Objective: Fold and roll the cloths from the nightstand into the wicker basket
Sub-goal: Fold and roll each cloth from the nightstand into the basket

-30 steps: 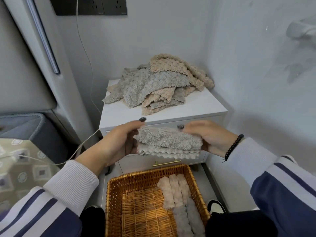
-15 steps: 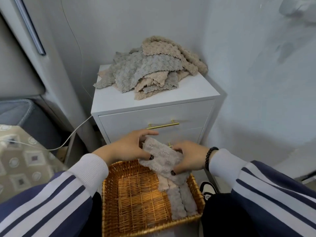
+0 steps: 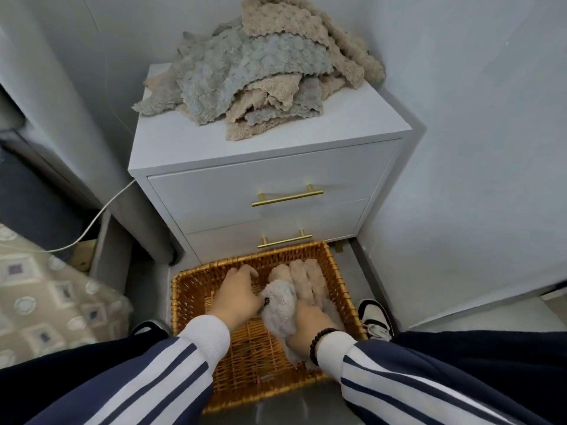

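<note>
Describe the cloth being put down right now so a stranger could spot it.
Find the white nightstand; the wicker basket sits on the floor before it. Inside, both hands are on a pale grey rolled cloth, left of the pinkish-beige rolls lined up beside it.
</note>
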`<state>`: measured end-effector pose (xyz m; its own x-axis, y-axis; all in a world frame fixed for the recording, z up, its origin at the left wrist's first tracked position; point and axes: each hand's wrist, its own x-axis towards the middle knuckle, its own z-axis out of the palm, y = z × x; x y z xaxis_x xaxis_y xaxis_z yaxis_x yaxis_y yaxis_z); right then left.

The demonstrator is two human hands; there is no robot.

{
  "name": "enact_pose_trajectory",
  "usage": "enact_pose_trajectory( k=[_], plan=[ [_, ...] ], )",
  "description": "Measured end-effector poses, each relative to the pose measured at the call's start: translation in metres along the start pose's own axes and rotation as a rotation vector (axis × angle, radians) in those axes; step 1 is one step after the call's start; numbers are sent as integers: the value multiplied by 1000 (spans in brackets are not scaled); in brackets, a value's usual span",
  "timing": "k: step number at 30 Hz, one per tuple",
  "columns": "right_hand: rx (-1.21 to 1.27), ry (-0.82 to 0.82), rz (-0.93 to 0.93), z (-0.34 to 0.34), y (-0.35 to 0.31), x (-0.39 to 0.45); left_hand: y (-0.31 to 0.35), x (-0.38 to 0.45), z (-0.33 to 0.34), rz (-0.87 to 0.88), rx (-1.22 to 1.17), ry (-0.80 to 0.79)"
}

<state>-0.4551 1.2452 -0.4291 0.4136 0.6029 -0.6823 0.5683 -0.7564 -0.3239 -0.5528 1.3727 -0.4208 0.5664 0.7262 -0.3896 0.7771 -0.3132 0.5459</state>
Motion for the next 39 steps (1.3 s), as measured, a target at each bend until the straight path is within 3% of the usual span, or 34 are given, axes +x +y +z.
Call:
enact_pose_trajectory(
  k=[4,14,21,28,33,39],
  plan=[
    [-3,-58,26,29,3,19,-16,10,27,-190,-38,-21],
    [75,-208,83,71,6,51,-41,36,81,-481,-243,-348],
    [108,-229,155,79,22,70,-33,39,106,-667,-592,-472],
    [23,-79,157,81,47,78,-32,50,127,-889,-1041,-468],
    [-23,-155,141,81,50,75,-34,55,141,-919,-1117,-513],
    [-174,-85,36,76,44,74,-25,61,142,-861,-1189,-611]
  ],
)
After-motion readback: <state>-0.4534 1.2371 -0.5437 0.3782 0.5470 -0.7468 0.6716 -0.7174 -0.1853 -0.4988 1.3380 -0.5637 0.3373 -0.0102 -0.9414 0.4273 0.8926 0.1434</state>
